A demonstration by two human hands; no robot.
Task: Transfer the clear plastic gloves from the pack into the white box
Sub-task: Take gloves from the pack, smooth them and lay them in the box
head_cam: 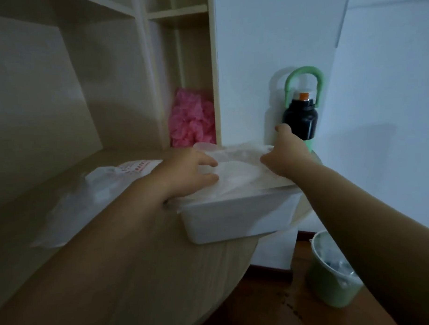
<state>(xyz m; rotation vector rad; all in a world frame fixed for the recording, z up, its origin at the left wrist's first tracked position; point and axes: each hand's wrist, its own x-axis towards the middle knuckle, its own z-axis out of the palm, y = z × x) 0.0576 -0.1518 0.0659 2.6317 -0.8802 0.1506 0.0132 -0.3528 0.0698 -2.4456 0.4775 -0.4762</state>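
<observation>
- clear plastic gloves (235,172): heaped atop white box (235,218), between the grips.
- left grip (184,173): clasps heap's left side.
- right grip (288,155): clasps heap's right edge.

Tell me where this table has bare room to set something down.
Free: the near table edge between pack and white box, and the back-left corner behind the pack. Crowded: around the box, with left hand, right hand and bottle.

No text legible. Rows of red printed marks stood on the clear plastic pack (97,188), on its upper end just left of the left hand (184,174). Characters were too blurred to read; script and wording could not be told. Print colour: red on a white panel
</observation>
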